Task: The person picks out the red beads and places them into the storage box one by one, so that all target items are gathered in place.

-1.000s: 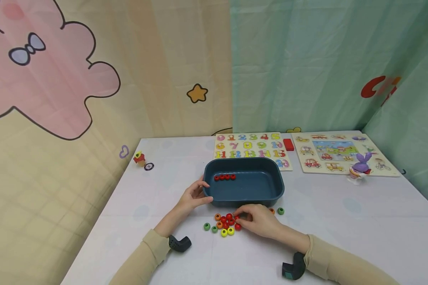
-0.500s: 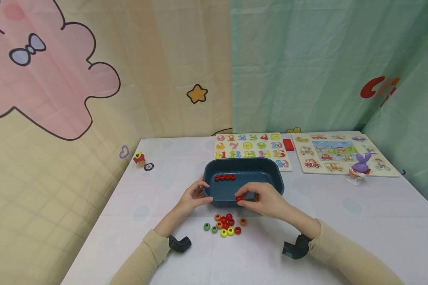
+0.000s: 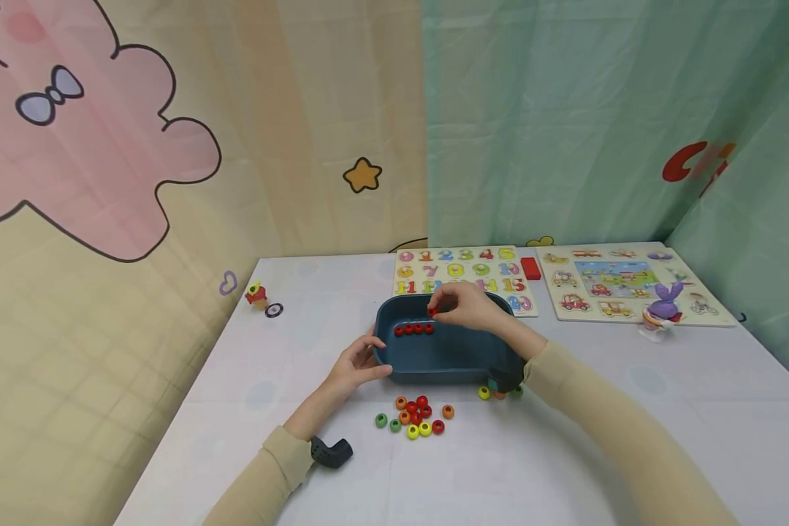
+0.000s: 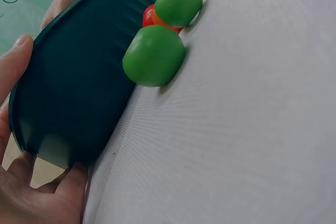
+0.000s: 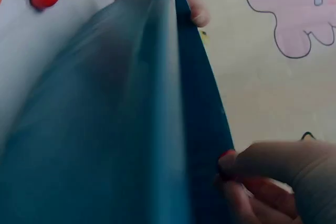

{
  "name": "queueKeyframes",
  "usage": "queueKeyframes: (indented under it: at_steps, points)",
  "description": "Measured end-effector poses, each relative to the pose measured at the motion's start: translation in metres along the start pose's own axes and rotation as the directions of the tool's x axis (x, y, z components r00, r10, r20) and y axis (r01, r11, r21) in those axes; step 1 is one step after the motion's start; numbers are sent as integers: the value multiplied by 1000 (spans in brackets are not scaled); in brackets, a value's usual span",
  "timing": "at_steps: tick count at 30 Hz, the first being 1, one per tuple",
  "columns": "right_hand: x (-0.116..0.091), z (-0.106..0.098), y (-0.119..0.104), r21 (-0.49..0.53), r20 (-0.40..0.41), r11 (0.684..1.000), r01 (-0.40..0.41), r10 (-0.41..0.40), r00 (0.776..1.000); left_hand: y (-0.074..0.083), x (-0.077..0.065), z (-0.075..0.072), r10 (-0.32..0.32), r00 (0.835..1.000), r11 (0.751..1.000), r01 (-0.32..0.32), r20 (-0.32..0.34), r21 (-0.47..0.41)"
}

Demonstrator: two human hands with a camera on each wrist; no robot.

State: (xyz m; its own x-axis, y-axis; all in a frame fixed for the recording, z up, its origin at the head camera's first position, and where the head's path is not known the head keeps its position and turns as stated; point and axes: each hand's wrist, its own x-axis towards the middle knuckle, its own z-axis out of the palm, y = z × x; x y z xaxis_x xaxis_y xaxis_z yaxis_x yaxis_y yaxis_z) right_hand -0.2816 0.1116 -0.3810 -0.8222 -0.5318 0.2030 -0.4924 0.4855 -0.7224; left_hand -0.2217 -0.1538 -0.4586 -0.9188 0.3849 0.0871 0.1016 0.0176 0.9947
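A dark blue plastic tray (image 3: 434, 377) stands mid-table. My left hand (image 3: 360, 359) grips its left end, thumb at the near corner and fingers round the side. Over the tray's far part, my right hand (image 3: 470, 307) pinches a red bead (image 3: 432, 311) between thumb and fingertips. In the right wrist view that bead (image 5: 226, 162) is mostly hidden by the fingers. Several red beads (image 3: 418, 329) lie in a row inside the tray at the left. In front of it lie loose red, orange, yellow and green beads (image 3: 381, 420).
Behind the tray lies a number puzzle board (image 3: 467, 256), with a red block (image 3: 530, 268) beside it. A vehicle puzzle board (image 3: 565, 310) and a purple rabbit-eared toy (image 3: 665, 303) are at the right. A small red-and-yellow toy (image 3: 256, 294) stands far left.
My right hand picked a red bead out of the loose group and carried it up and forward over the tray to its far side. The left hand keeps its hold.
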Motion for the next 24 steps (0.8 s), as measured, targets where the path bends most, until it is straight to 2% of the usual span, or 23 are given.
queueKeyframes:
  at_steps: [6,10,13,18,24]
  points:
    - [8,15,26,-149,73,987,-60,71,995,1,-1,0,6,1000,1000,-6,0,3]
    - [7,22,35,-238,51,966,-101,116,992,2,-1,0,20,1000,1000,-20,1,0]
    - [7,24,37,-268,8,956,-120,126,992,2,-1,-1,35,999,999,-35,5,-5]
    - [7,26,35,-310,-13,944,-114,116,993,3,0,-1,48,999,999,-48,6,-3]
    - [3,24,31,-286,-73,948,-140,124,990,0,0,-1,30,1000,1000,-30,8,-7]
